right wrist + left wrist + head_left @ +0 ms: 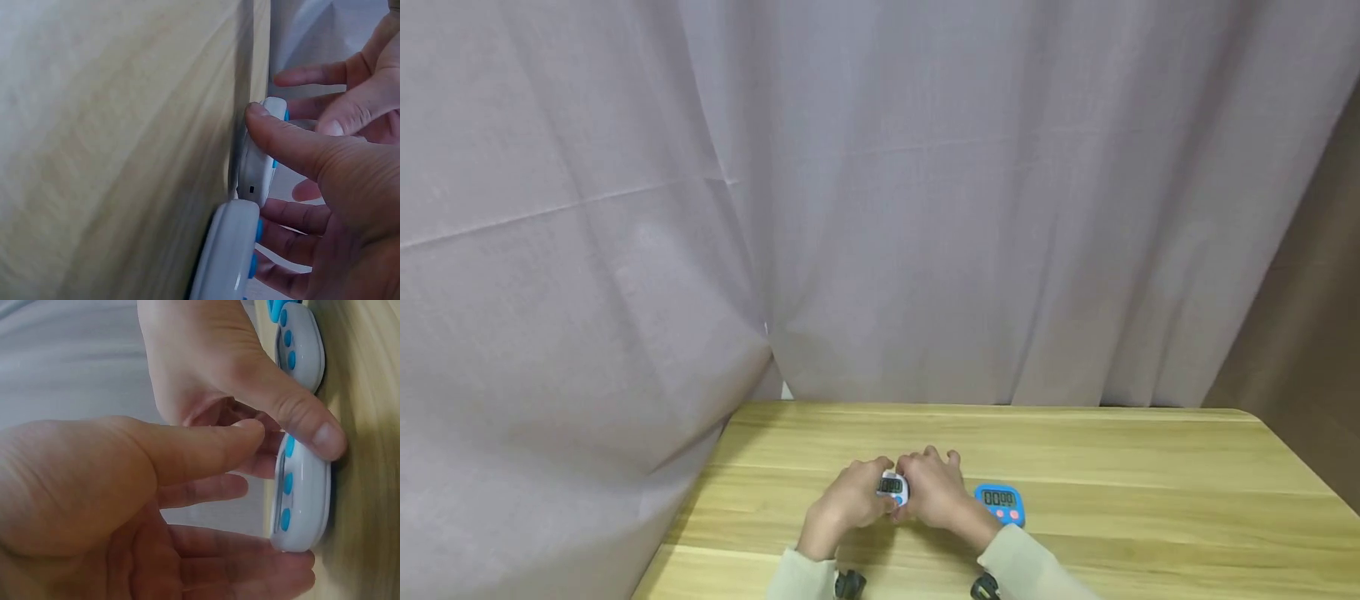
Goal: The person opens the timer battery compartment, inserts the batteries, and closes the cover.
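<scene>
A white digital timer (892, 487) with blue buttons sits between my two hands, close over the table. My right hand (931, 490) pinches it; in the left wrist view the thumb lies along its near edge and the fingers go behind. My left hand (850, 493) is at the other end, fingers extended, fingertips right at the timer's edge and thumb reaching over its face. A second white timer (306, 353) stands beyond the right thumb, hidden in the head view. To the right of my right hand lies a blue timer (1001, 503) with pink buttons.
The wooden table (1120, 475) runs back to a grey curtain (925, 250). More curtain cloth (587, 433) hangs along the left edge, and a brown surface (1292, 358) lies past the right edge.
</scene>
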Demonstrator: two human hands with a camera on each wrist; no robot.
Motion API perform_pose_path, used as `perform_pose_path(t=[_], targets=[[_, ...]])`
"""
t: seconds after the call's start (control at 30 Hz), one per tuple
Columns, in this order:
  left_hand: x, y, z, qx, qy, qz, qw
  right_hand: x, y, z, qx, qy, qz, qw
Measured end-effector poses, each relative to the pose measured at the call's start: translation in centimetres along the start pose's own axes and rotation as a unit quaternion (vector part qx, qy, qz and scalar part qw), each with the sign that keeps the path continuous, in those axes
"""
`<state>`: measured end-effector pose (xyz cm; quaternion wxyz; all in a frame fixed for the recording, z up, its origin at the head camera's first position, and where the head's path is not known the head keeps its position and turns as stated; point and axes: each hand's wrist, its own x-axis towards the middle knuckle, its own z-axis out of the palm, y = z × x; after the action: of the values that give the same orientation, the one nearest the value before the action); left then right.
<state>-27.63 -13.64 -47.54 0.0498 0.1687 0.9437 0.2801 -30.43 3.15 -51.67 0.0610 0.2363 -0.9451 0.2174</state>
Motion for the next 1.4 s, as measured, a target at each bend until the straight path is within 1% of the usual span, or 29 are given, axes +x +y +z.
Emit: perform_pose_path(t=[0.13,0.33,0.5,0.67,0.73,0.77,0.83,0.93,1.03,1.13,1.2,1.27,1.33,1.4], targets=[[0.1,0.1,0.1,-0.008,-0.006,-0.007,0.9999,0.1,0.0,0.2,-0.01,-0.004,0.004,0.9999],[0.2,0.1,0.4,-0.001,-0.009,-0.01,0.9999,0.1,0.2,0.3,-0.016,-0.01,0.009,0.9998],[0.5,0.3,0.5,-0.005,-0.013,-0.014,0.9998,0.0,0.4,-0.1,-0.018,-0.014,0.017,0.9996],[0.8,0.4,0.7,0.029,-0.007,-0.017,0.9994,-0.3,0.4,-0.2,-0.032,-0.013,0.019,0.9992],[0.7,0.5,0.6,0.042,-0.001,-0.015,0.999,-0.4,0.5,-0.3,-0.044,-0.015,0.016,0.9988],[0.6,0.6,0.5,0.041,0.001,-0.015,0.9991,-0.5,0.5,-0.4,-0.049,-0.018,0.013,0.9986],[0.5,0.8,0.2,0.047,0.011,-0.006,0.9988,-0.7,0.8,-0.7,-0.055,-0.024,0.006,0.9982],[0.3,0.8,-0.4,0.039,0.019,0.018,0.9989,-1.0,1.5,-1.4,-0.054,-0.039,-0.014,0.9977],[0.2,0.5,-0.9,0.017,0.011,0.045,0.9988,-1.3,2.6,-2.3,-0.046,-0.046,-0.044,0.9969],[0.3,-0.2,-1.0,-0.005,-0.004,0.049,0.9988,-1.7,4.0,-2.9,-0.041,-0.041,-0.071,0.9958],[0.4,-0.5,-0.8,-0.007,-0.011,0.047,0.9988,-2.2,4.8,-3.2,-0.051,-0.034,-0.076,0.9952],[0.5,-0.9,-0.5,-0.005,-0.008,0.045,0.9989,-2.7,5.7,-3.5,-0.064,-0.027,-0.071,0.9951],[0.7,-1.2,-0.2,-0.004,0.001,0.045,0.999,-3.2,6.4,-3.8,-0.076,-0.02,-0.064,0.9948],[0.9,-1.6,0.0,0.003,0.024,0.05,0.9985,-3.7,7.1,-4.2,-0.081,-0.015,-0.056,0.995]])
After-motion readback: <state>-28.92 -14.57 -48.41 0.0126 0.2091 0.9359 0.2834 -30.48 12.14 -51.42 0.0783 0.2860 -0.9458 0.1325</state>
